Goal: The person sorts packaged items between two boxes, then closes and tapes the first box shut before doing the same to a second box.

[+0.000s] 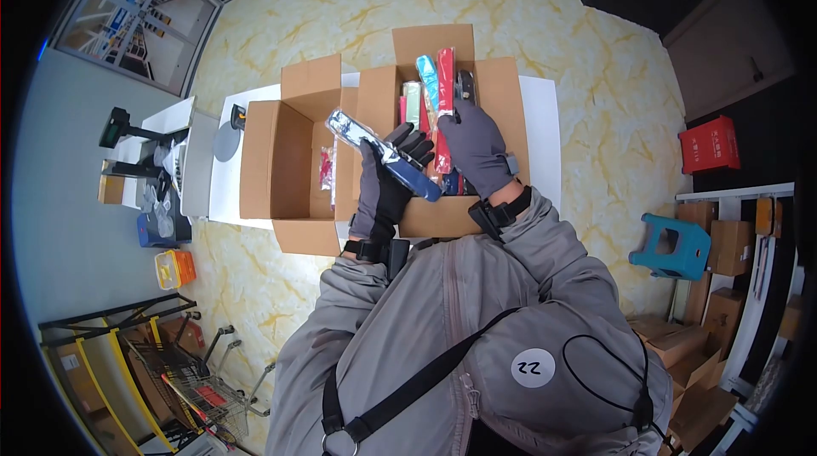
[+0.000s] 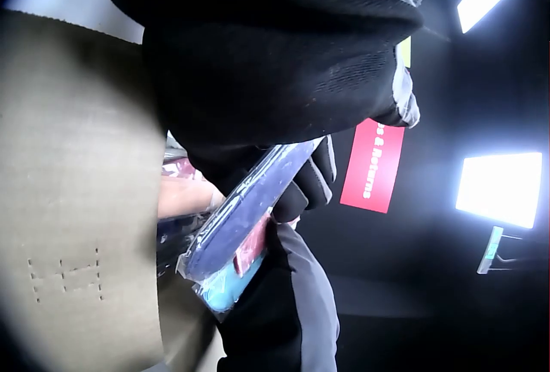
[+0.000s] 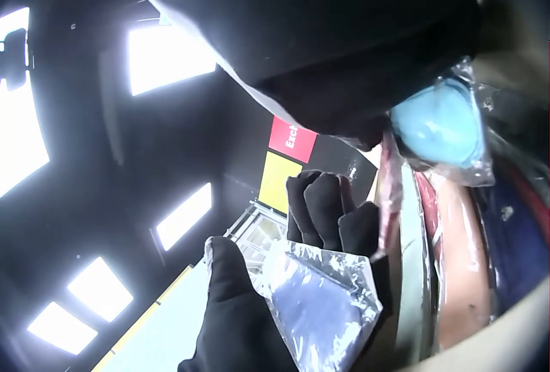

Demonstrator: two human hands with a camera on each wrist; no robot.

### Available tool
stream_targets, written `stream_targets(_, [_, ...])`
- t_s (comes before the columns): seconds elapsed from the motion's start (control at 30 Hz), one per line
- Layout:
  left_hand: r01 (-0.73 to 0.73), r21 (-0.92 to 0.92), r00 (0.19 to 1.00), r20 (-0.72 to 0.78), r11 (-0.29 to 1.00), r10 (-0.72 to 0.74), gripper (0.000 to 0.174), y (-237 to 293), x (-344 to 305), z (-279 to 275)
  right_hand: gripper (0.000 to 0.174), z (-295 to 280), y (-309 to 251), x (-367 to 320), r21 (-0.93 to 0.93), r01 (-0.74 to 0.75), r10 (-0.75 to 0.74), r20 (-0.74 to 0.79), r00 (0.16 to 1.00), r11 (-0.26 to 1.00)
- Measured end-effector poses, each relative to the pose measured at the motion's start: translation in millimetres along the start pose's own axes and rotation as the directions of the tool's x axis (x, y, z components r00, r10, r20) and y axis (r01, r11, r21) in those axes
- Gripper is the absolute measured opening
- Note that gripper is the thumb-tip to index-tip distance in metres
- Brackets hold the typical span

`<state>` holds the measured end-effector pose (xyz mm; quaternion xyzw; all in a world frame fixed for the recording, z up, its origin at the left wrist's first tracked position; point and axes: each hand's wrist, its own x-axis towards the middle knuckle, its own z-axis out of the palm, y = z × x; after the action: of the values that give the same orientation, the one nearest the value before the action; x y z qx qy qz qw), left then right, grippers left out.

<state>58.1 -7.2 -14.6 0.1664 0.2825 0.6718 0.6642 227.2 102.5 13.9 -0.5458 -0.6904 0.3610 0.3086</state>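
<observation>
My left hand (image 1: 383,196), in a grey and black glove, holds a long navy package (image 1: 410,177) in clear plastic slantwise across its palm, between thumb and fingers. In the right wrist view the end of this navy package (image 3: 318,307) faces the camera. My gloved right hand (image 1: 477,150) grips a long red package (image 1: 445,82) over the right cardboard box (image 1: 434,219). Beside the red one, a light blue package (image 1: 427,82) sticks up at the same hand; its rounded end (image 3: 438,127) shows below the glove. Several wrapped packages, including a pale green one (image 1: 413,97), stand in the box.
Left of that box, an open cardboard box (image 1: 289,158) holds a few pink wrapped items (image 1: 326,168). Both boxes stand on a white table (image 1: 545,133). A scanner-like device (image 1: 237,117) is at the table's left, and a teal stool (image 1: 672,246) stands on the floor at right.
</observation>
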Motion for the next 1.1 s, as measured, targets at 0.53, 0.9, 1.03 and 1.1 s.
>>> stream_targets(0.53, [0.074,0.620,0.956,-0.268,0.781,0.122,0.087,-16.0,-0.6,-12.0,0.046,0.5,0.3,-18.1,-0.492,0.300,-0.191,0.261,0.946,0.817])
stream_targets(0.9, [0.143,0.318,0.985,-0.140,0.937,-0.103,0.077,-15.4,2.0,-29.5,0.048,13.9,31.9,-13.1,-0.435,0.546,-0.456,0.300,0.838,0.716])
stream_targets(1.03, [0.134,0.414,0.991,-0.070,0.900,-0.115,0.076,-14.4,3.7,-36.2,0.046,10.9,33.5,-13.0,-0.387,0.561,-0.509,0.235,0.828,0.732])
stream_targets(1.1, [0.128,0.494,0.991,-0.105,0.860,-0.087,0.077,-16.3,3.9,-37.8,0.045,7.2,33.0,-12.9,-0.358,0.546,-0.495,0.230,0.838,0.757])
